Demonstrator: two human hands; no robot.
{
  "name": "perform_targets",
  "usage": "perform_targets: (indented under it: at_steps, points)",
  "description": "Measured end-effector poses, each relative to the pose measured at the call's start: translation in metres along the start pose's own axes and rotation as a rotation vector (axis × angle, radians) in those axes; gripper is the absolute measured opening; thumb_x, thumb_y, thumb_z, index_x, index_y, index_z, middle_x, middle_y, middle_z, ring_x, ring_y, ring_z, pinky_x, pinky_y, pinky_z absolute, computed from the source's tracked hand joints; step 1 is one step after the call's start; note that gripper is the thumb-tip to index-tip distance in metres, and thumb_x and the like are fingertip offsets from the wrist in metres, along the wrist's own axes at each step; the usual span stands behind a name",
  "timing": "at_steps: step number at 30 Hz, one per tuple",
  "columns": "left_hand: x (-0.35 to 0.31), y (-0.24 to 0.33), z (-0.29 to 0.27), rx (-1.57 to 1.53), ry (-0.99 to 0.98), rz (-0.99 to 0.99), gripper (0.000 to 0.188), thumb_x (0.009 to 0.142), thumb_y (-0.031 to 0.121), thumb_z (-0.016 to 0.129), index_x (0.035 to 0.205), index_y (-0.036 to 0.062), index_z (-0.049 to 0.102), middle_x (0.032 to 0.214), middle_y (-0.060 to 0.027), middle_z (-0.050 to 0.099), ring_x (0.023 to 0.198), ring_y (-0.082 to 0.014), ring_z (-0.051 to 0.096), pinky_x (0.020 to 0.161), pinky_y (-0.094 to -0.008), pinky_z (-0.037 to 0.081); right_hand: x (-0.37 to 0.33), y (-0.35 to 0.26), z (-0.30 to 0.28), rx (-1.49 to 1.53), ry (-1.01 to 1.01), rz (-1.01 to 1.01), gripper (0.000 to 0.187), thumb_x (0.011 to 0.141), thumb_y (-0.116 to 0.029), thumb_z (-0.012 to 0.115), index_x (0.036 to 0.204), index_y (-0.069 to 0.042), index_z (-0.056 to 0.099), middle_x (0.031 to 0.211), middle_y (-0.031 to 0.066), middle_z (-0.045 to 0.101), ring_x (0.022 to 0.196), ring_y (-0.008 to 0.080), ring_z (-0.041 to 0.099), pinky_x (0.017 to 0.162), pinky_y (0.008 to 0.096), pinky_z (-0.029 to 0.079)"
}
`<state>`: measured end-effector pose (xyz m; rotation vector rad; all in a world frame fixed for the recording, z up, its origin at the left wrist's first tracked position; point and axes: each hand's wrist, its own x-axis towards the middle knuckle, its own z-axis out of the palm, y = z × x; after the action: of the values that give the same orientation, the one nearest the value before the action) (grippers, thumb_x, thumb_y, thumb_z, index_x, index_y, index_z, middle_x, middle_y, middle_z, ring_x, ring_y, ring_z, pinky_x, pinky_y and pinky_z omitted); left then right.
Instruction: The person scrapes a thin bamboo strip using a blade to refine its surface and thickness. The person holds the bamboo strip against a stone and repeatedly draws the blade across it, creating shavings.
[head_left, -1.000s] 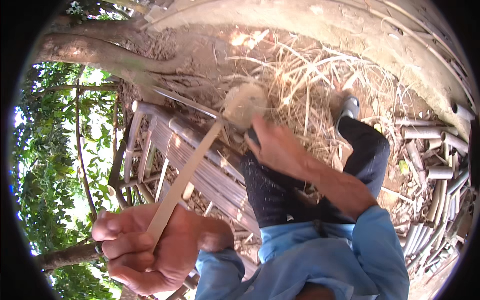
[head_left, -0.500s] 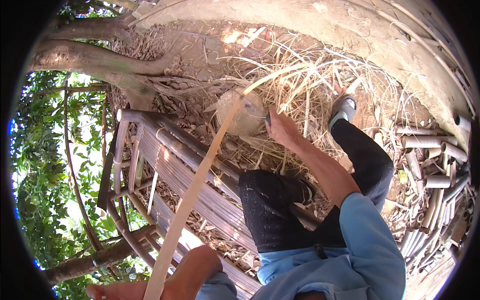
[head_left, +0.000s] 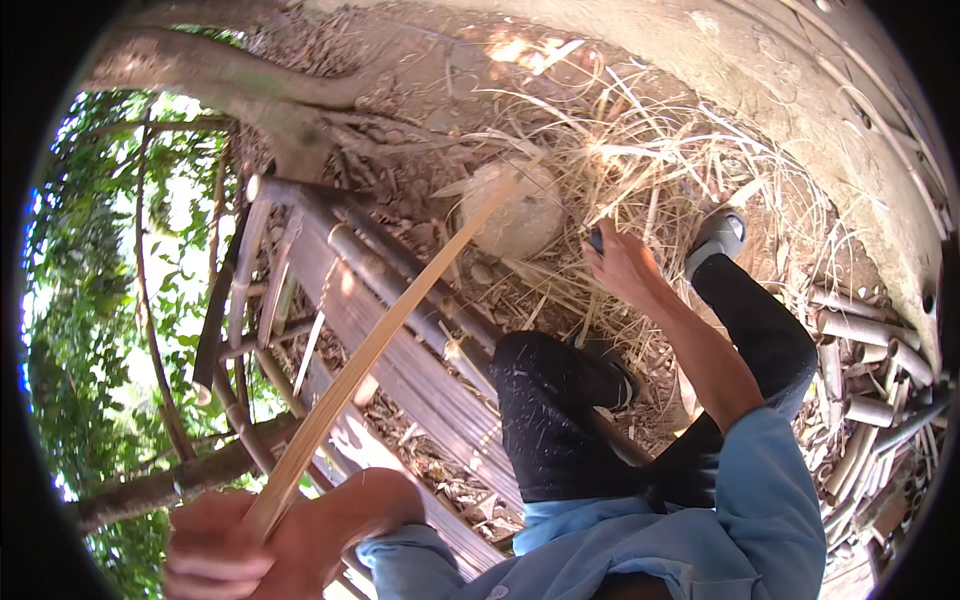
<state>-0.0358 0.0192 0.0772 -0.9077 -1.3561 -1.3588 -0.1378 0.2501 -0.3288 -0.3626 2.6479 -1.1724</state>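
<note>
My left hand, low on the left, is closed around the near end of a long pale bamboo strip. The strip slants away to the upper right, and its blurred far end lies over a round pale block on the ground; whether it touches the block I cannot tell. Beyond my knees, just right of the block, my right hand grips a small dark-handled tool. Its working part does not show clearly. The hand stands apart from the strip.
Loose shavings heap beyond my right hand. A slatted bamboo bench runs beside my left leg. Cut bamboo pieces pile up at the right. A tree trunk and roots are at the far left, an earthen ledge at the far right.
The strip's far end has drawn back from the shavings to the block. My left fingers have closed around its near end. My right hand is slightly farther right of the block. The view has shifted.
</note>
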Motion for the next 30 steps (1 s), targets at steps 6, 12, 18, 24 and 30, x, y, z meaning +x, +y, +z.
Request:
perform_targets:
  at_steps: [6,12,18,24,30]
  points:
    - [0.082,0.135,-0.033,0.228,0.123,0.151,0.055,0.11,0.053,0.032,0.07,0.0174,0.045,0.056,0.0075,0.037,0.044,-0.0066,0.037,0.043,-0.0235,0.033,-0.106,-0.072,-0.049,-0.019,-0.013,-0.046,0.043,0.098,-0.022,0.064,0.12,0.011,0.047,0.072,0.0247,0.066,0.064,0.0448,0.068,0.06,0.0513,0.056]
    - [-0.031,0.086,-0.009,0.282,0.205,-0.128,0.06,0.103,0.062,0.04,0.064,0.0166,0.039,0.048,0.0005,0.028,0.053,-0.0176,0.033,0.053,-0.0334,0.031,-0.126,-0.089,-0.028,0.048,-0.024,-0.078,0.037,0.098,-0.027,0.065,0.107,0.006,0.05,0.068,0.0217,0.065,0.062,0.0408,0.068,0.055,0.0476,0.055]
    - [-0.062,0.074,0.01,0.416,0.34,0.107,0.062,0.102,0.065,0.04,0.063,0.0167,0.039,0.045,-0.0017,0.033,0.064,-0.0188,0.039,0.074,-0.0373,0.035,-0.172,-0.21,-0.084,0.315,0.038,-0.557,0.034,0.095,-0.025,0.071,0.114,-0.003,0.055,0.068,0.0178,0.065,0.059,0.0328,0.069,0.055,0.0425,0.057]
    - [-0.057,0.074,0.014,0.386,0.135,0.012,0.045,0.106,0.041,0.037,0.069,0.0156,0.041,0.048,0.0004,0.036,0.077,-0.0215,0.044,0.084,-0.041,0.03,-0.131,-0.165,-0.056,0.128,-0.043,-0.234,0.032,0.092,-0.025,0.071,0.102,-0.002,0.051,0.074,0.0147,0.066,0.055,0.0292,0.067,0.049,0.0392,0.056]
    - [-0.047,0.064,0.014,0.447,0.27,0.141,0.057,0.104,0.055,0.041,0.06,0.0177,0.037,0.044,0.0006,0.028,0.061,-0.0215,0.038,0.076,-0.0408,0.032,-0.132,-0.17,-0.049,0.279,0.05,-0.441,0.029,0.096,-0.021,0.069,0.102,-0.001,0.05,0.062,0.0151,0.062,0.053,0.0322,0.067,0.049,0.0416,0.055]
